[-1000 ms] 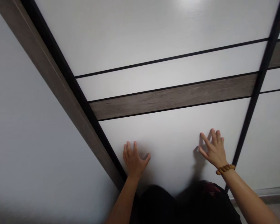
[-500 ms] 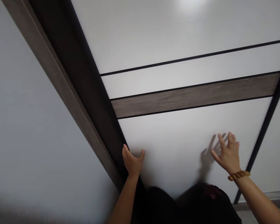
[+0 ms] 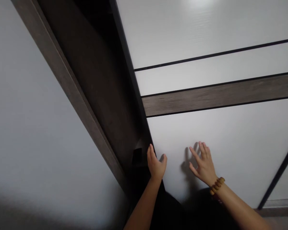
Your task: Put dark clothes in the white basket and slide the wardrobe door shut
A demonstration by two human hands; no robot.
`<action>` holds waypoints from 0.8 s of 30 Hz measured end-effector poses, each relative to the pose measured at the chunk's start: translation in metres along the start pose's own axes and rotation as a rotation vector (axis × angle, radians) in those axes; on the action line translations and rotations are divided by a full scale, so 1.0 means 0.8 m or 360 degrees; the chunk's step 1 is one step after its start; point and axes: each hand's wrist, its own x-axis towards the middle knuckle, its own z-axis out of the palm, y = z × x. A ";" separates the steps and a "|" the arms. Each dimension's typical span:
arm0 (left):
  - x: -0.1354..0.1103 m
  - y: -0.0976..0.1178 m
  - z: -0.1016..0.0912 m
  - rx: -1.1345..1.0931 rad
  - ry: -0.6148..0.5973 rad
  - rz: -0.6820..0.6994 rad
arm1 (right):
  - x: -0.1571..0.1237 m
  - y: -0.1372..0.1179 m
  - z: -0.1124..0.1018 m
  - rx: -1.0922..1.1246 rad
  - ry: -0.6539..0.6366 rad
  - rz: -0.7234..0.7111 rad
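The left hand point(image 3: 156, 163) and the right hand point(image 3: 203, 165) were both raised to a white sliding wardrobe door point(image 3: 213, 140), which filled the right of the view and ran at a slant across it. The left hand's fingers point(image 3: 150, 152) met the door's black edge strip point(image 3: 136, 86) low in the view, with the thumb spread away across the white panel; its grip was open and closed on nothing. The right hand's grip was open too, with the fingers spread and the palm facing the door; its shadow fell just beside it, and I could not tell whether it touched the panel. A bead bracelet point(image 3: 216, 186) circled the right wrist. A wood-look band point(image 3: 218, 97) crossed the door between thin black lines. To the left of the door a dark gap point(image 3: 93, 80) opened beside a wood-look frame point(image 3: 69, 92), and a small black object point(image 3: 136, 156) sat in its shadow, too dim to identify. Beyond the frame lay a pale grey panel point(image 3: 43, 127). Dark clothing point(image 3: 172, 214) showed below the hands, with no readable writing.
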 end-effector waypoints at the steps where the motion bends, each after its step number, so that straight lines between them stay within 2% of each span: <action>1: 0.000 -0.003 -0.002 -0.0029 -0.0022 0.0031 | 0.003 -0.014 -0.001 0.0002 0.0008 0.0008; 6: 0.000 -0.021 -0.006 -0.0236 -0.0106 0.0142 | 0.016 -0.077 -0.003 0.0015 0.0034 0.0025; 10: -0.001 -0.036 -0.001 -0.0537 -0.0191 0.0096 | 0.022 -0.127 0.001 0.0026 0.0014 0.0055; 15: -0.001 -0.047 0.002 -0.0944 -0.0395 0.0114 | 0.020 -0.179 0.023 0.0065 -0.0104 0.0175; 19: 0.001 -0.067 0.010 -0.1078 -0.0608 0.0187 | 0.012 -0.192 0.055 0.0037 -0.0356 0.0420; 21: 0.003 -0.088 0.022 -0.1019 -0.0677 0.0229 | 0.008 -0.186 0.070 0.0025 -0.0426 0.0507; 24: 0.009 -0.133 0.055 -0.0821 -0.0763 0.0246 | 0.003 -0.165 0.089 0.0010 -0.0431 0.0549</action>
